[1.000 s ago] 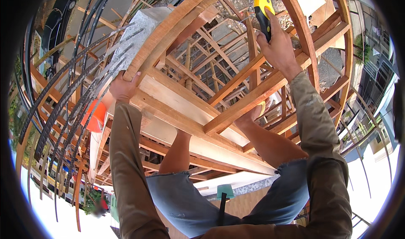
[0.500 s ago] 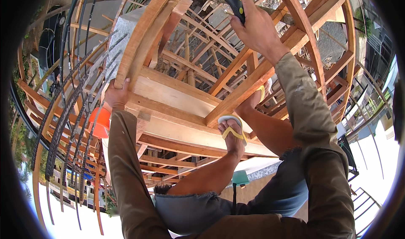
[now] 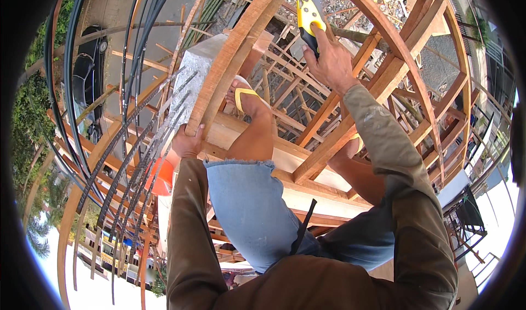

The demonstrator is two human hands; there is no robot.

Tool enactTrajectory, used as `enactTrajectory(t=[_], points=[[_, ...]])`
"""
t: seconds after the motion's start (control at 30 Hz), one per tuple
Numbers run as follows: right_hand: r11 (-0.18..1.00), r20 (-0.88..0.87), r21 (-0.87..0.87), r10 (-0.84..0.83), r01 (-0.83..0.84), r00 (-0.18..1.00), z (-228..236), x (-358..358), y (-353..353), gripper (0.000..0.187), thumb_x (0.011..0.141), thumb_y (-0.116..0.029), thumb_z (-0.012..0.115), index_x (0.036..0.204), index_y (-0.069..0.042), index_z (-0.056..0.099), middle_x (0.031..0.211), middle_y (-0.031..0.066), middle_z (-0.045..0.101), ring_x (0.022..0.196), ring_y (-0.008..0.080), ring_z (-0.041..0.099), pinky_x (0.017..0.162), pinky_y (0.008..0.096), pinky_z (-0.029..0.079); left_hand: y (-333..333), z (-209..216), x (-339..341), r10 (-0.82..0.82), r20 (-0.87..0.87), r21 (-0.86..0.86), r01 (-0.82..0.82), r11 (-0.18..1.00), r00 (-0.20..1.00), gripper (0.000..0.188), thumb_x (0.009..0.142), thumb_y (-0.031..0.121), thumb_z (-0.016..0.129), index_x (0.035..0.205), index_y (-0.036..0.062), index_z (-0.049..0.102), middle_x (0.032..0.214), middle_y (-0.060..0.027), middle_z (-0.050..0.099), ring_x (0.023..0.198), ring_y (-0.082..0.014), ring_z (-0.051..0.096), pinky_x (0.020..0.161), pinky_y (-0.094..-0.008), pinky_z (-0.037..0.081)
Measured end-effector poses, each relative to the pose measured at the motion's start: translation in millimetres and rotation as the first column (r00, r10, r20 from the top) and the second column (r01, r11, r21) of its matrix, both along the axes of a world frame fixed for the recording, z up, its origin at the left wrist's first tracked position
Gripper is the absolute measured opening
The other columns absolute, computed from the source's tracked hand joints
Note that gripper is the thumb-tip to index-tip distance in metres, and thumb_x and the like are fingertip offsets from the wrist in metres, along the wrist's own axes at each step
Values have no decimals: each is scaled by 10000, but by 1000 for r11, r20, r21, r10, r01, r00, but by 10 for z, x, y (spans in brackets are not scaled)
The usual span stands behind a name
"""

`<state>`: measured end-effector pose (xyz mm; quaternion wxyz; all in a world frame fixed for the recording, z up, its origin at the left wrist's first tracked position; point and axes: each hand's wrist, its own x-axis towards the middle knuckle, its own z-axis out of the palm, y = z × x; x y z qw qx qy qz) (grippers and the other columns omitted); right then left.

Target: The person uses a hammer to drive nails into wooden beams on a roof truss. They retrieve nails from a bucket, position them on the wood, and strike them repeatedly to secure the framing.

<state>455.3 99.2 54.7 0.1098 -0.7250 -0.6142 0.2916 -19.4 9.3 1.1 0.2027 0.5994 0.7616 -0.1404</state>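
Curved brown wooden beam (image 3: 235,55) gripped near its lower end by the left hand (image 3: 188,142), thumb laid over the edge; upper end cut off by the picture's top. Handsaw with yellow-and-black handle and grey steel blade (image 3: 310,15) held in the right hand (image 3: 332,64), fingers wrapped round the grip. Saw located at upper middle, to the right of the beam, above open timber framing; blade pointed away from the body, its far end out of view. Contact between blade and wood cannot be told.

Straight brown timber joist (image 3: 326,152) seen below the right forearm. Grey concrete block (image 3: 204,55) noted just left of the beam, with dark ribbed steel rods (image 3: 119,144) fanned out leftward. Rounded orange object (image 3: 160,178) partly hidden by rods. Yellow-strapped sandal (image 3: 241,96) worn on the left foot.
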Motion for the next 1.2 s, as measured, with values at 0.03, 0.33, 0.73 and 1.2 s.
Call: enactTrajectory(t=[0.03, 0.33, 0.73, 1.2], points=[[993, 65, 116, 20, -28, 998, -88, -2, -62, 509, 928, -265, 626, 1361, -60, 453, 842, 179, 699, 735, 379, 690, 746, 522, 521, 12, 45, 48, 5, 29, -15, -4, 1000, 1000, 679, 697, 673, 761, 1059, 100, 722, 901, -186, 733, 857, -394, 708, 747, -508, 553], [997, -13, -41, 62, -62, 998, -109, 26, -117, 614, 978, -353, 585, 1449, -11, 389, 950, 193, 674, 869, 383, 683, 776, 540, 528, -75, -35, -25, 10, 38, 168, -16, 986, 999, 433, 807, 547, 669, 783, 117, 713, 729, -161, 693, 682, -376, 682, 604, -490, 517], [957, 195, 249, 100, -148, 976, 212, 37, -149, 578, 966, -273, 591, 1442, 8, 421, 879, 211, 678, 809, 374, 661, 766, 509, 486, -53, 86, 12, -5, 27, 137, 1, 991, 1000, 480, 764, 548, 687, 940, 102, 722, 925, -198, 721, 852, -409, 694, 757, -493, 547], [983, 293, 175, -3, -50, 956, 425, -84, 644, 382, 1004, -366, 511, 1124, -4, 527, 761, 233, 692, 679, 426, 692, 603, 551, 533, -47, 373, 225, 44, 46, 103, -48, 993, 998, 841, 693, 730, 693, 1121, 6, 716, 1049, -226, 722, 990, -387, 691, 892, -472, 530]])
